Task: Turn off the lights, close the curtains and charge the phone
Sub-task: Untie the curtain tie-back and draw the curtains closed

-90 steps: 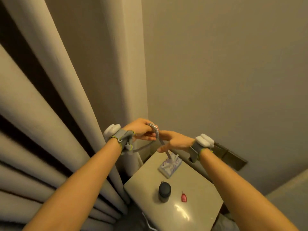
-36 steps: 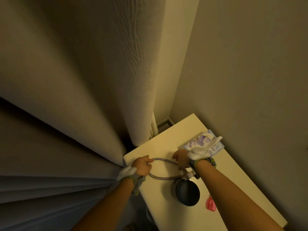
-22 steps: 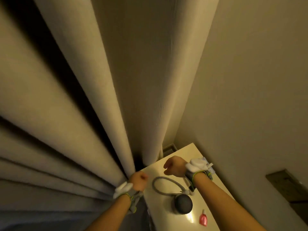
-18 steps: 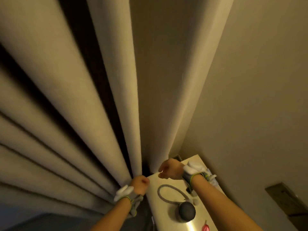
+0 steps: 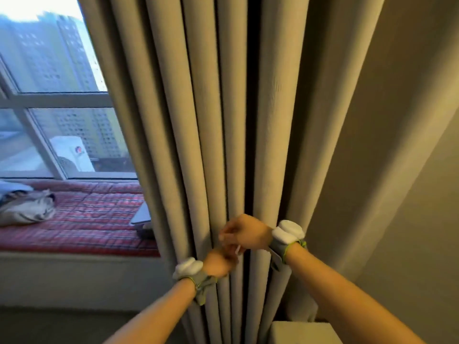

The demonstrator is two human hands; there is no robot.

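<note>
A beige curtain [image 5: 248, 120] hangs bunched in deep folds in the middle of the view, leaving the window [image 5: 57, 95] to its left uncovered. Both hands meet at the folds at about waist height. My left hand [image 5: 218, 264] is curled with its fingers in a fold of the curtain. Just above it, my right hand [image 5: 246, 234] curls its fingers onto the same folds. Motion blur hides the fingertips. Neither the phone nor the charging cable is in view.
A window seat with a red plaid pad [image 5: 87, 219] runs along the left, with a laptop [image 5: 141, 214] and crumpled cloth [image 5: 24, 209] on it. A corner of the pale nightstand [image 5: 298, 331] shows at the bottom right, beside the wall [image 5: 422, 219].
The grey cable was laid on the nightstand and let go. My view swung up and left to the window, and both hands rose from the nightstand to the curtain folds.
</note>
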